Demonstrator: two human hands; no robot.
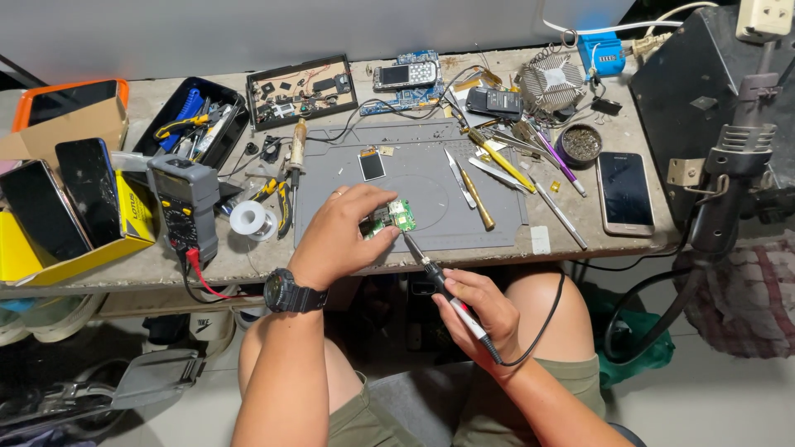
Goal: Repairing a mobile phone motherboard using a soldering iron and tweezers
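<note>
green circuit board (396,217) is pinched flat by left hand (344,232); probe (439,285) is gripped pen-style by right hand (480,310); tip best kept steady on one pad.

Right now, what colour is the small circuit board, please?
Green, seen in the head view: small circuit board.

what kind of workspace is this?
Most likely a phone or small-electronics repair bench. The left hand steadies a small green circuit board on a grey work mat, the right hand holds a black pen-shaped corded tool to it, and a grey handheld multimeter sits alongside.
</note>
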